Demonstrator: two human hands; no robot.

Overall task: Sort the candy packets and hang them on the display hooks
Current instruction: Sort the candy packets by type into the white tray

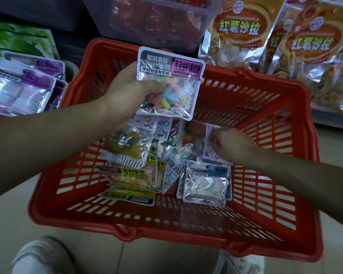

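A red plastic basket (265, 190) on the floor holds several candy packets. My left hand (125, 95) grips a clear packet with a pink label and coloured gummies (174, 76), raised above the basket; more packets, one with yellow gummies (127, 147), hang below that hand. My right hand (232, 145) reaches into the basket and pinches a pale purple packet (210, 139). A packet of white cubes with a blue label (204, 180) and yellow-labelled packets (131, 175) lie on the basket floor.
Purple-labelled packets (26, 86) are stacked at the left. Large orange snack bags (285, 40) stand at the back right. A clear plastic bin (152, 18) sits behind the basket. My shoes (40, 256) rest on the tiled floor at the bottom.
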